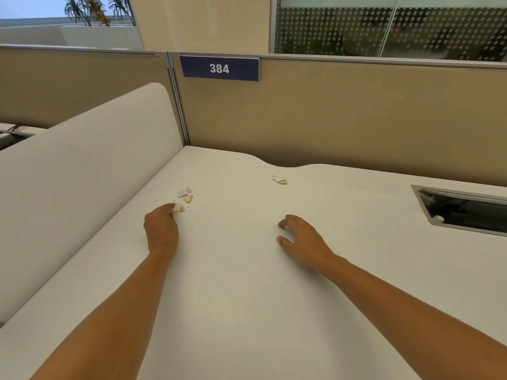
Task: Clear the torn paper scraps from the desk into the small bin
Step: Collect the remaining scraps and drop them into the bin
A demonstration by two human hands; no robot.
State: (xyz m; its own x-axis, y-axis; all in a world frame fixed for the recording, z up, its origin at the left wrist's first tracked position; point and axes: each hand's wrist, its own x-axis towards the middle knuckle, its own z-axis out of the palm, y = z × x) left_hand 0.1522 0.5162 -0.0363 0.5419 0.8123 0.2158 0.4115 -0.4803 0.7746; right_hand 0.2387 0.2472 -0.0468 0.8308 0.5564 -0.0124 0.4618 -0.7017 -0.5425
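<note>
On the white desk (247,270) lie torn paper scraps. My left hand (161,229) reaches to the left side, its fingertips pinched on a tan scrap (178,207). Just beyond it lie a pale yellow scrap (187,198) and a lilac-white scrap (184,192). Farther back, near the desk's curved rear edge, sits another small white and tan scrap cluster (279,180). My right hand (301,239) rests palm down on the desk middle, fingers slightly spread, holding nothing. No bin is in view.
A white rounded side screen (82,165) borders the desk on the left. Beige partition panels (343,119) with a blue "384" sign (219,68) stand behind. A recessed metal cable box (463,209) is set into the desk at right.
</note>
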